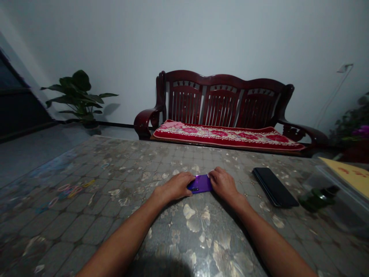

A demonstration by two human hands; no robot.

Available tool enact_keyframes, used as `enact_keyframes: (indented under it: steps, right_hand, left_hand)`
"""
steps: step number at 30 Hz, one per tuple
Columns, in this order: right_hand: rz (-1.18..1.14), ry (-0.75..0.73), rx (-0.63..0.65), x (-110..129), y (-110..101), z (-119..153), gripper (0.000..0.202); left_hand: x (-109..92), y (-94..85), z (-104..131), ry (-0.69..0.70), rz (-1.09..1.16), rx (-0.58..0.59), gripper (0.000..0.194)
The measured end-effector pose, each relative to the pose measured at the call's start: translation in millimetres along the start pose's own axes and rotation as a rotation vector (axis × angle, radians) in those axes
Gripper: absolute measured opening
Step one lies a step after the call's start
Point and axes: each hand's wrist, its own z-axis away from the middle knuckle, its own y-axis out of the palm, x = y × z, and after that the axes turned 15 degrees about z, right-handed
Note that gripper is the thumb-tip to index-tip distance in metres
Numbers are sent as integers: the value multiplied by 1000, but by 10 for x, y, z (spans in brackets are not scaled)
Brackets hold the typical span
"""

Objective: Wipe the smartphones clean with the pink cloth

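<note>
A purple smartphone [203,183] lies on its side between my two hands, low over the patterned tablecloth [184,238], its back with the dark camera strip facing up. My left hand [180,185] grips its left end, thumb at the near edge and fingers at the far edge. At the right end, my right hand [223,182] has its fingers curled round the phone, with something small and whitish showing by the fingertips. Whether the phone rests on the cloth or is slightly raised, I cannot tell.
To the right lie a dark phone-like slab [275,187], a green bottle [318,198] and a clear plastic box [348,207] with a yellow paper [348,175]. Several coloured bands [73,190] lie at left. Beyond the table stand a wooden bench [221,100] and a potted plant [82,96].
</note>
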Motion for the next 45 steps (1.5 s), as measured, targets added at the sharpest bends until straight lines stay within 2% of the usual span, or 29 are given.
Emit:
enact_keyframes:
  steps: [7,12,15,20,23,25,32,39,45]
  right_hand:
    - [-94,-189,-49,192,48,18,23]
    - [-40,-55,8,30,-30,28,22]
    - [-8,-5,3,-30,-9,41,23]
    - [-81,-139,-80,122,98,69,22]
    - [-120,-228,-91,200,93,85,22]
    - [-111,-215,-73,178,54,86,22]
    - [-14,-1,1,-36,-26,56,22]
    - [-92,-195,-38,153,11,113,22]
    - [-76,-132,-8,-40,-35,84,22]
  left_hand:
    - [-45,-26,10,9,32,-17,49]
    - [-8,-16,20,3,50,-25,52]
    - [15,-12,7,1,49,-18,56]
    - [44,-11,-16,0,64,-15,56]
    - [56,-15,-16,4,81,-20,58]
    - [53,-23,-10,-5,86,-25,59]
    - [27,-39,-11,-21,77,-27,58]
    - [59,-28,-27,-9,55,-28,56]
    - [40,-55,-16,-23,77,-35,57]
